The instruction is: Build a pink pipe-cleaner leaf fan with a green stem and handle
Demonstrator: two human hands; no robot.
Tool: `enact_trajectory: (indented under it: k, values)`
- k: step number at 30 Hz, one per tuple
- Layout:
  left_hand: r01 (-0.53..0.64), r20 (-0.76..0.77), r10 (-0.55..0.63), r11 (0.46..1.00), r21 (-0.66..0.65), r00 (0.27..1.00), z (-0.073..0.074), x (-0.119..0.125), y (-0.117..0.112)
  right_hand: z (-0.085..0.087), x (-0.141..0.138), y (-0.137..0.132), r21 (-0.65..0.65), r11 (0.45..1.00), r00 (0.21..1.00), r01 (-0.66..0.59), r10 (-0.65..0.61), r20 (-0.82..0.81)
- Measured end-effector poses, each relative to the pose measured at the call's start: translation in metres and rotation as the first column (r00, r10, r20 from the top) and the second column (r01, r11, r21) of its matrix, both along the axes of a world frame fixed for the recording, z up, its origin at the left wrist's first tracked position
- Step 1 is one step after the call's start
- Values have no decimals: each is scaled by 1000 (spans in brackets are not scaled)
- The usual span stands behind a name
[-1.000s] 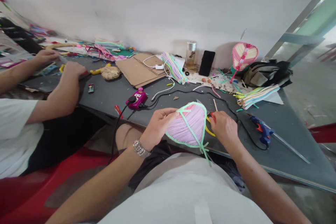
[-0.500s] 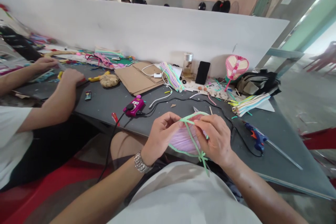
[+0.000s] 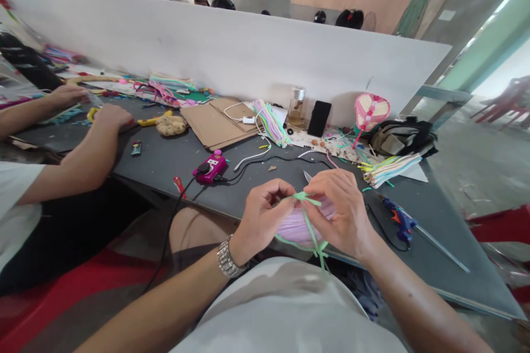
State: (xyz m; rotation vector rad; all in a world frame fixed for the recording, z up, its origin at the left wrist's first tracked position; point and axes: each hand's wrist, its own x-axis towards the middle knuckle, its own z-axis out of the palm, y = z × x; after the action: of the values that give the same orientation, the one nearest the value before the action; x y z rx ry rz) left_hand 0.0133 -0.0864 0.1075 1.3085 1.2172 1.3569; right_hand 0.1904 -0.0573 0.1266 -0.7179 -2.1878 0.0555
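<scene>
Both my hands hold a small heart-shaped fan (image 3: 295, 226) of pale pink strips edged with green strips, just above my lap at the table's near edge. My left hand (image 3: 260, 218) pinches its upper left rim, fingers closed, a metal watch on the wrist. My right hand (image 3: 342, 212) covers the fan's right half, its fingers pinched on the green strip at the top. The green strips cross and end in a knot at the fan's bottom tip.
The grey table (image 3: 174, 160) carries a blue glue gun (image 3: 397, 219), a magenta power strip (image 3: 211, 167) with black cable, strip bundles (image 3: 389, 168), cardboard (image 3: 217, 118), a phone (image 3: 321, 117), a jar (image 3: 296, 103) and a finished fan (image 3: 370, 111). Another person's arms (image 3: 83, 149) work at the left.
My right hand has come from the table beside the fan onto the fan's right side and pinched the green strip. The fan has tipped lower toward my lap.
</scene>
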Motion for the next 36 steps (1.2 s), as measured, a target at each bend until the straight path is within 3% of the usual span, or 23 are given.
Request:
enact_trajectory:
  k: [7,11,18,24,27,31,36]
  values:
    - [76,102,-73,997,-33,992,-3,0,1,-3,1,-1,-29,996,995,79,-81,-62]
    - [70,156,-58,995,-73,986,-5,-7,-1,-4,1,2,-26,995,993,95,-97,-70]
    - [18,-80,-19,1000,-8,997,-3,-8,0,-5,-3,0,-24,996,993,80,-82,-81]
    - [-50,-258,108,974,223,960,-7,-4,-3,-7,-2,-1,-28,997,995,71,-73,-75]
    - [-50,-268,129,958,284,955,-8,-3,-4,-8,-3,-1,-32,997,994,72,-74,-77]
    - [-22,-170,62,974,226,983,-9,1,-4,-8,-5,-3,-9,996,993,90,-91,-76]
    - [-48,-113,64,989,136,992,-11,5,-1,-11,-6,-4,-8,995,991,104,-104,-79]
